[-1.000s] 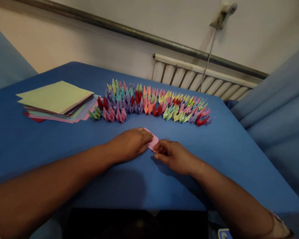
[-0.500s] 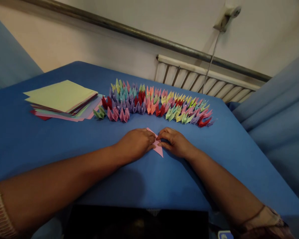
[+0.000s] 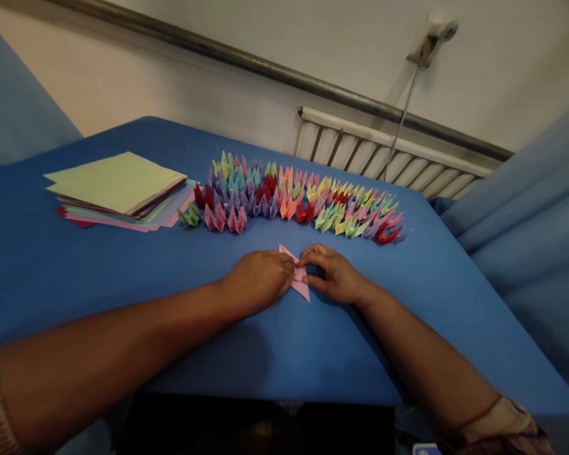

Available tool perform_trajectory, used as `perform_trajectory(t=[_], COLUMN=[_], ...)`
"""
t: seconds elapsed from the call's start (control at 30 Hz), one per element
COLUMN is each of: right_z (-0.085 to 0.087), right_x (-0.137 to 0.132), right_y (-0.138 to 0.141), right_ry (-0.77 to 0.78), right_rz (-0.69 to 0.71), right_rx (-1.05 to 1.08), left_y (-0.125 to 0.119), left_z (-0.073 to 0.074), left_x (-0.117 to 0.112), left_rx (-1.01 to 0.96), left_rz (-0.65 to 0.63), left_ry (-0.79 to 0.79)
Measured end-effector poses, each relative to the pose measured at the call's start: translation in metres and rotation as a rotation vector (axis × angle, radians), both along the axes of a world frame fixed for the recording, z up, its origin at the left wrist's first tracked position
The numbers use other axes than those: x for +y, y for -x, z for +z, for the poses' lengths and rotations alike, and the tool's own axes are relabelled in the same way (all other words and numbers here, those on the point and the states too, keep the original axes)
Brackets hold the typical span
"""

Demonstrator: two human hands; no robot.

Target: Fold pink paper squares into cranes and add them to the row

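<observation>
A small folded piece of pink origami paper (image 3: 301, 289) lies on the blue table between my hands, its pointed corners showing above and below my fingers. My left hand (image 3: 262, 278) is closed on its left side, fingers curled and pressing it down. From the right, my right hand (image 3: 332, 273) pinches its edge with thumb and forefinger. Part of the paper is hidden under my left fingers. Just beyond stand rows of small folded paper cranes (image 3: 288, 206) in many colours.
A stack of square coloured paper (image 3: 118, 183), pale yellow on top, lies at the left of the blue table (image 3: 208, 360). Behind are a radiator (image 3: 351, 136) and a metal pipe (image 3: 265, 66) along the wall. A blue curtain (image 3: 540, 221) hangs at the right.
My left fingers have curled and drawn slightly left, uncovering more of the pink paper's top corner. My right hand keeps nearly the same place on the paper.
</observation>
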State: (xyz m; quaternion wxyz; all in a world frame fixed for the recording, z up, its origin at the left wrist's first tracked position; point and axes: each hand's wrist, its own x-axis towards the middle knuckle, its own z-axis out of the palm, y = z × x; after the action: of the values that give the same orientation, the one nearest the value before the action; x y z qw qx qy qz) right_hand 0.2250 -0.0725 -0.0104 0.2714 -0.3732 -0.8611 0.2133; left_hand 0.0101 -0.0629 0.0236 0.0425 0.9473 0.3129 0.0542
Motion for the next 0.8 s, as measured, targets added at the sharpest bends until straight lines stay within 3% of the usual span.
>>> perform_trajectory(t=[0.4, 0.57, 0.8], right_z=[-0.007, -0.007, -0.007], right_x=[0.004, 0.006, 0.006], right_y=[0.008, 0.012, 0.020], right_ry=[0.022, 0.048, 0.078], right_rz=[-0.081, -0.170, -0.308], right_rx=[0.103, 0.083, 0.008], left_y=[0.001, 0.002, 0.006], left_z=[-0.004, -0.005, -0.012], left_x=[0.003, 0.009, 0.018], left_rx=[-0.203, -0.277, -0.279], left_rz=[0.062, 0.143, 0.193], left_ry=[0.132, 0.227, 0.215])
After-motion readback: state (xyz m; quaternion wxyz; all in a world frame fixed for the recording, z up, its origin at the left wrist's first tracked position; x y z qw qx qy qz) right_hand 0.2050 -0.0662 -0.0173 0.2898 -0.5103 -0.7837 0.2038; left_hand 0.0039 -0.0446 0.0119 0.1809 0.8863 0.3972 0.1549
